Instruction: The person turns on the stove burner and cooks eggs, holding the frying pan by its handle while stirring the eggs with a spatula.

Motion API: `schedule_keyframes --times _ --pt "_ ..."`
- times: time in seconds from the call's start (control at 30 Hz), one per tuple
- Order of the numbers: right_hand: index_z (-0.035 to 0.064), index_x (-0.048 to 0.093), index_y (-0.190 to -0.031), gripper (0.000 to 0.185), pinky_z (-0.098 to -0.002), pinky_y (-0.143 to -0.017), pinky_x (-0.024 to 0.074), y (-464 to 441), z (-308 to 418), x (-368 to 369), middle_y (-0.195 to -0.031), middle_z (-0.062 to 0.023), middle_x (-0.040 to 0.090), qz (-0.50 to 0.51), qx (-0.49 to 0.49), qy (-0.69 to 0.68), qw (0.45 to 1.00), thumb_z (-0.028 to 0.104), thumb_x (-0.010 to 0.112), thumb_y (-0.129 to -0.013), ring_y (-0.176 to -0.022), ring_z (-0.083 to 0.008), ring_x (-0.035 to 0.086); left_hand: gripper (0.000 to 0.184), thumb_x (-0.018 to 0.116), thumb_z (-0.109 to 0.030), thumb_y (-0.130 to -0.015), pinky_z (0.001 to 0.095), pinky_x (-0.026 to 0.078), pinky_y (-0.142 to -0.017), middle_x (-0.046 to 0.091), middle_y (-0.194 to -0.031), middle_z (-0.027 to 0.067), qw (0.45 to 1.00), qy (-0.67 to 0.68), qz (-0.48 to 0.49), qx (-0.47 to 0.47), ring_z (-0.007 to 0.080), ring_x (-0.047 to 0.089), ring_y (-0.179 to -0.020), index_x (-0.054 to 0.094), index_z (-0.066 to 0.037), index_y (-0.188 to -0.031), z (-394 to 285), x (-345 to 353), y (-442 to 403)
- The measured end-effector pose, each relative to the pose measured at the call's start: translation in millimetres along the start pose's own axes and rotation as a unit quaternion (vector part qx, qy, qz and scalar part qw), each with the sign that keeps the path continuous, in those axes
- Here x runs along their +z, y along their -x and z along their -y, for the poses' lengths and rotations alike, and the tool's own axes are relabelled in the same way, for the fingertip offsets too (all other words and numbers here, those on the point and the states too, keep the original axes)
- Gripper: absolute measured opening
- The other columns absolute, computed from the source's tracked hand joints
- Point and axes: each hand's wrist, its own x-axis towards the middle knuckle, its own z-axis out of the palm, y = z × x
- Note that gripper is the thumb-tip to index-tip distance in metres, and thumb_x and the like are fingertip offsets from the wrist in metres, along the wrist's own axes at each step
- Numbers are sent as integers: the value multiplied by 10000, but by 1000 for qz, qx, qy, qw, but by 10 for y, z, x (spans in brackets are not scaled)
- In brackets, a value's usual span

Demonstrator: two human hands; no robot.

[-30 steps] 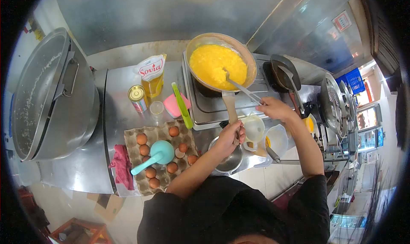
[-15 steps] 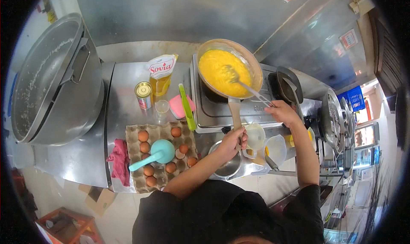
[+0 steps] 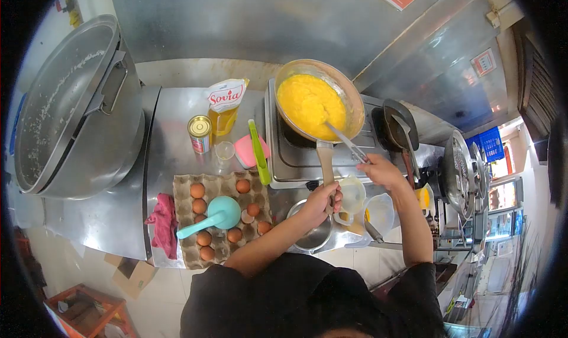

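My left hand (image 3: 322, 201) is wrapped round the beige handle of a frying pan (image 3: 355, 95), which is tilted over the stove (image 3: 284, 166). Yellow scrambled egg (image 3: 305, 101) fills much of the pan, soft and lumpy. With my right hand (image 3: 381, 171) I grip a long grey metal utensil, apparently tongs (image 3: 346, 141); their far end is sunk in the egg, so its shape is hidden. Just below the pan handle are a clear plastic jug (image 3: 353, 195) and a steel pot (image 3: 315, 237), partly covered by my left forearm.
An egg tray (image 3: 189, 220) holds several brown eggs and a turquoise ladle (image 3: 223, 212). Behind it stand an oil pouch (image 3: 225, 104), a can (image 3: 200, 134) and a small clear cup (image 3: 224, 151). A large pot (image 3: 112, 143) fills the left; another pan (image 3: 393, 125) sits right.
The tongs have moved slightly down and left with my right hand, and their end has sunk into the egg. The egg looks thicker and lumpier, gathered more to the left.
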Motion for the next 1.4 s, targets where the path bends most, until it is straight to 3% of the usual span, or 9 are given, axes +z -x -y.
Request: schedule_keyframes --times 0.23,0.3,0.57,0.67,0.77,0.9,1.1,1.3,1.4 --pt "68 506 -787 167 -232 -360 215 -166 -183 -38 -548 50 373 -93 -50 -54 993 183 624 -811 -412 -51 310 159 467 -248 -914 253 356 -512 444 -661 -5 1000 6 -5 0 123 439 -558 447 -92 -894 1 11 -1" --pt "10 556 -789 230 -291 -512 368 -124 -151 4 -637 -24 509 -43 -18 56 997 228 626 -787 -571 -124 457 153 471 -249 -912 255 354 -512 445 -658 -6 1000 8 -2 -3 125 440 -559 451 -98 -896 12 -1 -10" --pt "5 566 -875 260 -297 -515 374 -160 -203 -41 -667 -40 520 -89 -50 -1 995 238 633 -783 -583 -125 473 164 470 -260 -911 257 350 -508 447 -666 -3 1000 18 4 -2 128 439 -553 460 -99 -881 32 -20 -26" --pt "18 570 -873 207 -273 -485 350 -123 -167 -39 -638 -2 497 -36 -70 76 994 194 633 -782 -555 -96 449 168 466 -261 -910 255 349 -507 446 -666 -4 1000 15 -6 -3 128 439 -552 462 -96 -874 39 -18 -21" --pt "27 570 -872 188 -255 -476 335 -1 13 -184 -622 11 480 50 -12 -89 995 176 633 -777 -538 -83 433 172 464 -261 -909 255 349 -506 443 -662 -5 1000 17 3 8 127 438 -551 462 -94 -868 36 -25 -19" --pt "42 569 -845 150 -246 -469 319 -149 -125 17 -611 26 464 -109 -52 -80 989 165 626 -781 -534 -78 420 161 477 -245 -906 259 382 -484 457 -648 5 1000 29 5 -3 131 473 -526 454 -92 -864 43 -61 -48" --pt "50 576 -852 169 -244 -477 326 -79 -77 -157 -612 22 469 29 7 -136 990 188 636 -775 -539 -82 425 159 477 -245 -906 258 361 -482 455 -647 -1 999 35 16 4 125 462 -524 453 -95 -860 70 -78 -70" --pt "57 593 -851 154 -223 -397 239 -225 -237 -20 -554 59 417 -106 -118 14 987 173 646 -765 -441 -47 337 157 476 -242 -906 258 363 -488 459 -655 -1 1000 26 14 2 127 466 -534 450 -94 -860 50 -56 -50" --pt "55 599 -847 143 -238 -393 259 -88 -116 -224 -525 56 419 17 -23 -147 989 170 638 -770 -428 -62 352 157 478 -244 -905 256 364 -489 460 -655 0 1000 29 10 3 127 466 -534 450 -95 -863 49 -46 -40"
